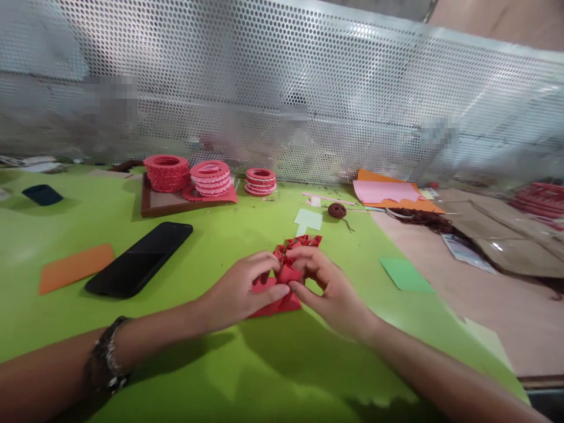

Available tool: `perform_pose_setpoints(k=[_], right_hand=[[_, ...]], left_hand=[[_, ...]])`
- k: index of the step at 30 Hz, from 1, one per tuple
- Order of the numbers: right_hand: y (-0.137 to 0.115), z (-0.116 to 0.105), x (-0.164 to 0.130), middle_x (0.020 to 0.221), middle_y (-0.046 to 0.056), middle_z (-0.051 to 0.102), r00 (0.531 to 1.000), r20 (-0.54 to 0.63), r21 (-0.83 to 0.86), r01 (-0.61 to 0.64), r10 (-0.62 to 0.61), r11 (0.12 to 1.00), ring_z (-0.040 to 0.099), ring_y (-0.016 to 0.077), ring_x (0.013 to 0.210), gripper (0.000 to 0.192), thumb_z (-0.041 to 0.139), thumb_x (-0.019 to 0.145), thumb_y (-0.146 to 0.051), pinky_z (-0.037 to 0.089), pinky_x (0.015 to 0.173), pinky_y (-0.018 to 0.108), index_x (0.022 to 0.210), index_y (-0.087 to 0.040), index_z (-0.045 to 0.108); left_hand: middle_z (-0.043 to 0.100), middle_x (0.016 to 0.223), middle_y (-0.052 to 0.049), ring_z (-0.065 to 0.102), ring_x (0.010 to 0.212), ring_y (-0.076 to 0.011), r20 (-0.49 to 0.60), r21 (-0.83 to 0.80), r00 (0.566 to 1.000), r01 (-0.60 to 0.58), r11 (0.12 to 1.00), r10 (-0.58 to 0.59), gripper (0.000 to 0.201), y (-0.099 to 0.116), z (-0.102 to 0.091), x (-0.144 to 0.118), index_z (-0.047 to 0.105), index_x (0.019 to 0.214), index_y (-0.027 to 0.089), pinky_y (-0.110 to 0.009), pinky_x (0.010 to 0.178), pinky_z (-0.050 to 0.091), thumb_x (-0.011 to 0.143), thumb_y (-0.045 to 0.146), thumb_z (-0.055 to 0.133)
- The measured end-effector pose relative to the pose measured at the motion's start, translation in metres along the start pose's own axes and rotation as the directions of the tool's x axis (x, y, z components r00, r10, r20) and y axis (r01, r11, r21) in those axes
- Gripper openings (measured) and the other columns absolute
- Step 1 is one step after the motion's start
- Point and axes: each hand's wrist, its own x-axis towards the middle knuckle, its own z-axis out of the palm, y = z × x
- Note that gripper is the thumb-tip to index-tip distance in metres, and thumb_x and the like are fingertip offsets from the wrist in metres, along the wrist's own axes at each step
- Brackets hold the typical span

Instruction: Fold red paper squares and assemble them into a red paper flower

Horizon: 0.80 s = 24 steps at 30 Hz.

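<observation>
Between both sets of fingertips is a piece of red folded paper (288, 274), curved toward me. My left hand (249, 285) pinches it from the left, thumb in front and fingers behind. From the other side my right hand (328, 288) grips it the same way, its thumb close to the left thumb. Flat red paper (284, 304) lies on the green tabletop (211, 364) just beneath the hands. Crinkled red folded paper pieces (308, 241) show right behind the fingers; whether they join the held piece I cannot tell.
Left lie a black phone (141, 258) and orange paper (77, 267). Stacks of red and pink rings (166, 173) stand at the back, some on a brown tray (148, 204). A brown yarn ball (337, 210) and green paper (406, 274) lie right. Perforated metal (247, 76) borders the back.
</observation>
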Motion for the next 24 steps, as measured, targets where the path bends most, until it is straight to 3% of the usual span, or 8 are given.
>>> perform_pose_setpoints(k=[4, 9, 14, 17, 21, 24], right_hand=[[-0.001, -0.005, -0.001, 0.075, 0.0, 0.054, 0.999, 0.017, -0.037, 0.03, -0.029, 0.999, 0.054, 0.0124, 0.067, 0.031, 0.05, 0.078, -0.014, 0.047, 0.063, 0.028, 0.107, -0.018, 0.04], [0.0, -0.008, 0.0, 0.084, 0.003, 0.059, 1.0, -0.008, -0.072, -0.011, 0.01, 0.997, 0.055, 0.0135, 0.073, 0.027, 0.06, 0.076, -0.023, 0.047, 0.067, 0.028, 0.1, -0.018, 0.048], [0.0, -0.008, 0.0, 0.082, 0.003, 0.065, 0.999, 0.0, -0.197, -0.033, 0.033, 0.98, 0.058, 0.0145, 0.07, 0.014, 0.06, 0.075, -0.02, 0.047, 0.062, 0.025, 0.089, -0.017, 0.056], [-0.001, -0.011, 0.001, 0.079, 0.002, 0.067, 0.998, -0.027, -0.207, -0.055, 0.05, 0.977, 0.06, 0.0137, 0.068, 0.008, 0.057, 0.078, -0.018, 0.047, 0.06, 0.024, 0.086, -0.017, 0.059], [-0.002, -0.013, 0.002, 0.077, 0.002, 0.067, 0.998, -0.002, -0.219, -0.058, 0.059, 0.974, 0.06, 0.0137, 0.067, 0.006, 0.057, 0.078, -0.019, 0.046, 0.06, 0.024, 0.082, -0.016, 0.061], [-0.002, -0.013, 0.002, 0.076, 0.002, 0.066, 0.997, 0.036, -0.218, -0.059, 0.069, 0.974, 0.058, 0.0136, 0.067, 0.006, 0.057, 0.078, -0.019, 0.045, 0.06, 0.024, 0.081, -0.016, 0.062]], left_hand=[[0.056, 0.072, 0.001, 0.053, 0.062, -0.0124, -0.05, -0.083, 0.997, 0.061, 0.995, -0.065, 0.015, 0.003, 0.003, 0.006, 0.057, 0.072, 0.015, -0.024, 0.057, 0.043, 0.081, 0.026, 0.05], [0.06, 0.073, 0.0, 0.059, 0.058, -0.0114, -0.128, -0.422, 0.964, 0.161, 0.892, -0.235, 0.013, 0.003, 0.01, 0.009, 0.051, 0.084, 0.015, -0.024, 0.055, 0.049, 0.081, 0.028, 0.051], [0.064, 0.078, -0.001, 0.064, 0.065, -0.0127, -0.096, -0.529, 0.961, 0.172, 0.831, -0.26, 0.015, 0.001, 0.01, 0.004, 0.049, 0.083, 0.017, -0.025, 0.062, 0.052, 0.082, 0.032, 0.049], [0.063, 0.071, 0.001, 0.063, 0.065, -0.0135, -0.078, -0.46, 0.97, 0.171, 0.871, -0.232, 0.013, 0.001, 0.007, 0.0, 0.049, 0.084, 0.017, -0.025, 0.061, 0.05, 0.083, 0.03, 0.048], [0.06, 0.073, 0.001, 0.058, 0.068, -0.0141, -0.166, -0.156, 0.975, 0.123, 0.98, -0.149, 0.008, 0.002, 0.004, -0.001, 0.054, 0.081, 0.017, -0.026, 0.062, 0.046, 0.082, 0.024, 0.049], [0.059, 0.077, 0.0, 0.056, 0.075, -0.0151, -0.216, 0.0, 0.975, 0.048, 0.999, -0.047, 0.012, 0.0, 0.005, -0.002, 0.059, 0.077, 0.016, -0.028, 0.068, 0.043, 0.081, 0.024, 0.051]])
